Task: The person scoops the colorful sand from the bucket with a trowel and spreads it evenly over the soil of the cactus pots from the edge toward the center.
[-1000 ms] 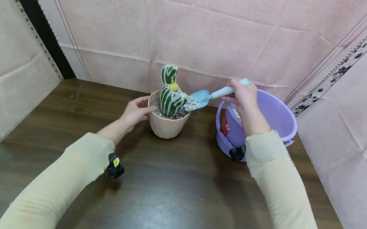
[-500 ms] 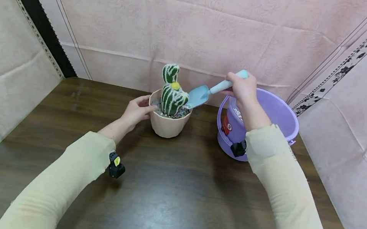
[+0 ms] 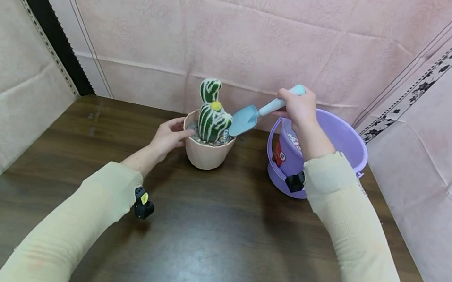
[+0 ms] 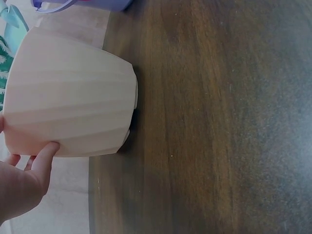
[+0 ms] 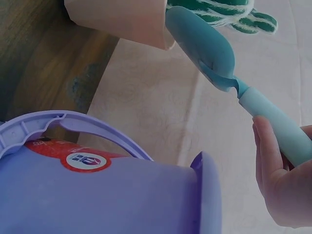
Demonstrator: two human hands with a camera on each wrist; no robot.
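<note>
My left hand (image 3: pixel 168 138) holds the rim of a cream flower pot (image 3: pixel 207 156), fingers outside its left side and thumb at the rim; the left wrist view shows a fingertip pressing the pot's wall (image 4: pixel 73 97). In the pot stands a green-and-white striped cactus (image 3: pixel 212 125) with a yellow flower, surrounded by small pebbles (image 3: pixel 224 139). My right hand (image 3: pixel 300 110) grips the pale blue handle of a trowel (image 5: pixel 209 48). The blade slants down over the pot's right rim beside the cactus, with no heap of pebbles visible on it.
A purple bucket (image 3: pixel 338 132) with a red label and a handle stands on the right, under my right forearm. Pale pebbles (image 3: pixel 293 141) show inside it. Pink-white cloth (image 3: pixel 239 42) hangs behind the brown wooden table (image 3: pixel 206 224) and at its sides.
The trowel has tipped more steeply as the right hand rose slightly, and the pebbles on its blade have slid off into the pot. My left hand stays on the pot.
</note>
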